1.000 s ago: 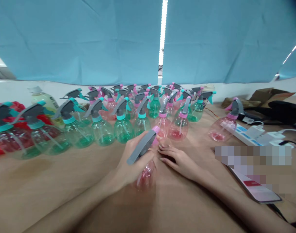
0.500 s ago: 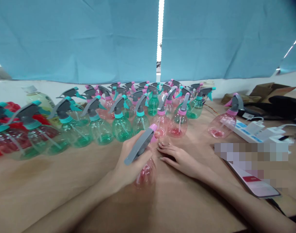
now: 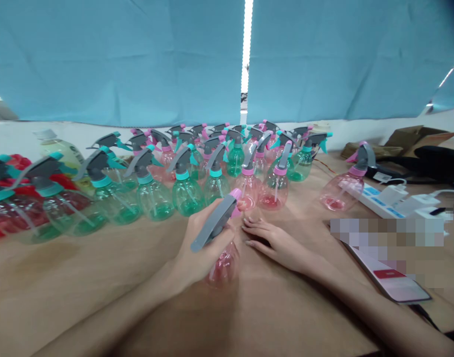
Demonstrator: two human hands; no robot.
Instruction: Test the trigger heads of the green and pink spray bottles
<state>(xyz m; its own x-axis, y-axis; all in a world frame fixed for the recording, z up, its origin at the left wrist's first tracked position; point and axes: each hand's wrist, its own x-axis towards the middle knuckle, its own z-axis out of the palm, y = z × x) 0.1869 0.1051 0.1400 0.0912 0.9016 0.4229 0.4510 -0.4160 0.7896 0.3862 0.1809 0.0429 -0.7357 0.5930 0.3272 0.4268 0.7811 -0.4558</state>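
My left hand (image 3: 197,250) grips the neck of a pink spray bottle (image 3: 222,263) with a grey trigger head (image 3: 213,222) and a pink nozzle. The bottle stands on the brown table (image 3: 100,277) in front of me. Just to its right, my right hand (image 3: 277,243) rests flat on the table with fingers stretched toward the bottle's neck. It holds nothing. Behind both hands stand rows of several green and pink spray bottles (image 3: 186,191).
One pink spray bottle (image 3: 342,186) stands apart at the right near a white power strip (image 3: 383,201) with cables. A flat white and red card (image 3: 392,282) lies at the right. Red items (image 3: 11,198) and a clear drink bottle (image 3: 61,148) sit far left. Blue curtain behind.
Almost nothing has moved. The view shifted slightly, and my left hand with the bottle stays in the same place.
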